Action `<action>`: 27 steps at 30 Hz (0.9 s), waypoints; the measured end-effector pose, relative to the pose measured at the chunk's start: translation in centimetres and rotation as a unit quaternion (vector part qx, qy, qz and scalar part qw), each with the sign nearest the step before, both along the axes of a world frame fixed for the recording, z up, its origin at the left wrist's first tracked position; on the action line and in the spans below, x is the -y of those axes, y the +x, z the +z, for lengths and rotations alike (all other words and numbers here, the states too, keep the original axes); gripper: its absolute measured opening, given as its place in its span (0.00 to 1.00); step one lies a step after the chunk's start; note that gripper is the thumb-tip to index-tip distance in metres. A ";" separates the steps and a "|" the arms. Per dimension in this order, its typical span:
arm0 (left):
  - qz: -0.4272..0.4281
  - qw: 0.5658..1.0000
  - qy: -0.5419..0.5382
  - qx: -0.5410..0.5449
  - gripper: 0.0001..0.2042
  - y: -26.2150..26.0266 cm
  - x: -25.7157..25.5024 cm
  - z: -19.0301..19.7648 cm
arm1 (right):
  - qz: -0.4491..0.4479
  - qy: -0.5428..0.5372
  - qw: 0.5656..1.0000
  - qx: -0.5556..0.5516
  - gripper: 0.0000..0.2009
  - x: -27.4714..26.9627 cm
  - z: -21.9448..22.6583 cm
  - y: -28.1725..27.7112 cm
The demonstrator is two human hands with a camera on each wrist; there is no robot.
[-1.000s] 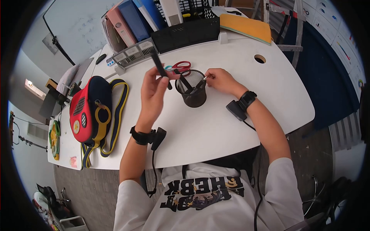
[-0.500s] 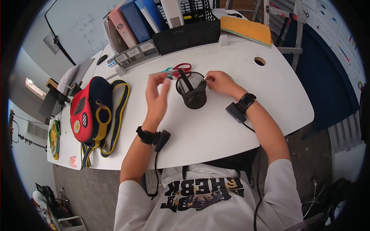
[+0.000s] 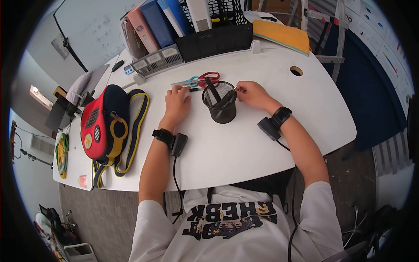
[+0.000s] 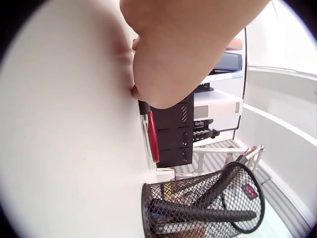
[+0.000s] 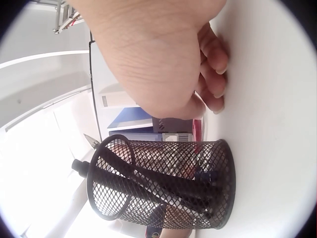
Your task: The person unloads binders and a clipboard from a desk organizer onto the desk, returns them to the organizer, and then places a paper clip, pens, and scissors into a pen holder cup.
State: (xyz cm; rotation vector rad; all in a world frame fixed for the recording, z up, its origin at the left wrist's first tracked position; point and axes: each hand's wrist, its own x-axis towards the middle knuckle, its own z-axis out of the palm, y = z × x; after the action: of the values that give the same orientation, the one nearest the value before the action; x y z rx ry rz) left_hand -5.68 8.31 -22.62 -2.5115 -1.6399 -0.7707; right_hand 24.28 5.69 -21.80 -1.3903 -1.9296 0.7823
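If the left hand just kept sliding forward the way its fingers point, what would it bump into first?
Most likely the scissors: the left hand lies on the white desk with its fingers aimed at the blades right ahead. The mesh pen cup stands off to its side. Depth is hard to judge.

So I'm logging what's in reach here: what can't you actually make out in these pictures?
- Left hand fingertips, left wrist view: the palm hides what they touch by the scissors.
- Right hand, head view: the thing it pinches at the mesh cup rim is too small.
- Cup contents: mesh blurs them.
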 end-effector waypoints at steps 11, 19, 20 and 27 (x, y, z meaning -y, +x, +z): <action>-0.009 0.992 -0.122 0.035 0.10 0.3 2.1 1.1 | -0.001 0.005 1.000 0.003 0.07 -0.1 -0.1 0.1; -0.191 0.781 0.006 0.594 0.06 3.6 6.2 8.1 | -0.005 0.017 0.999 0.036 0.07 0.2 0.3 0.0; -0.208 0.782 -0.003 0.587 0.06 4.1 6.8 7.9 | -0.005 0.018 0.999 0.035 0.07 0.1 0.3 0.0; -0.165 0.935 0.049 0.310 0.06 5.5 6.9 6.2 | -0.002 0.016 0.999 0.030 0.07 0.1 0.2 0.0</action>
State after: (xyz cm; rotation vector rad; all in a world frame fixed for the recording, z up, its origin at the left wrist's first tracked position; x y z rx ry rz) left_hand -0.21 1.39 -16.46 -2.6601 -1.2340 -1.7825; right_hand 24.24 5.56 -21.64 -1.4133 -1.9750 0.7131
